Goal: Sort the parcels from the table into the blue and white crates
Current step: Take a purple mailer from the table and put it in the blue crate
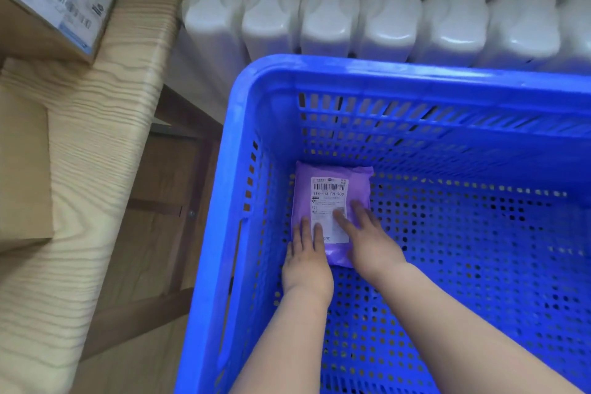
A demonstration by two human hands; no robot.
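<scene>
The blue crate [249, 169] ran off the right and near edges; the near end of the purple parcel [332, 179] was covered. It was a soft mailer with a white barcode label, lying flat in the crate's far-left corner. The left hand [307, 256] and right hand [367, 240] pressed on it, fingers straight, grasping nothing. A wood-grain table [96, 137] with cardboard boxes [25, 169] stood left, a white radiator [393, 16] beyond.

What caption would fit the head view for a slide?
Left hand and right hand rest on a purple parcel in the blue crate.
</scene>
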